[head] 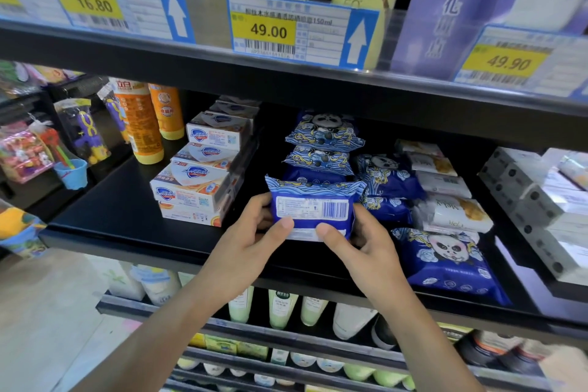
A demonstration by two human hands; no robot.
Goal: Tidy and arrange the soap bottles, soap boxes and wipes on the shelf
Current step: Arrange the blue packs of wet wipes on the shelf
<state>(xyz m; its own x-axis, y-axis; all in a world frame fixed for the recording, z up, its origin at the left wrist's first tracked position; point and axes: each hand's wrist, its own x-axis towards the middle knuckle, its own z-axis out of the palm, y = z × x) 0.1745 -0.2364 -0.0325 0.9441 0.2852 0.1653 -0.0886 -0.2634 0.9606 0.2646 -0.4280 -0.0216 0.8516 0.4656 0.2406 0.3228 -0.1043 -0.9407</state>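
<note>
Both of my hands hold a blue wipes pack with its barcode side facing me, just above the front of the black shelf. My left hand grips its left edge and my right hand grips its right edge. Behind it stand several blue panda wipes packs in a row. A larger panda pack lies flat to the right. White and orange soap boxes are stacked to the left. Two orange soap bottles stand at the back left.
White wipes packs lie right of the blue ones, and grey-white boxes fill the far right. Toys hang at the left. Price tags line the upper shelf's edge. Bottles stand on the shelf below.
</note>
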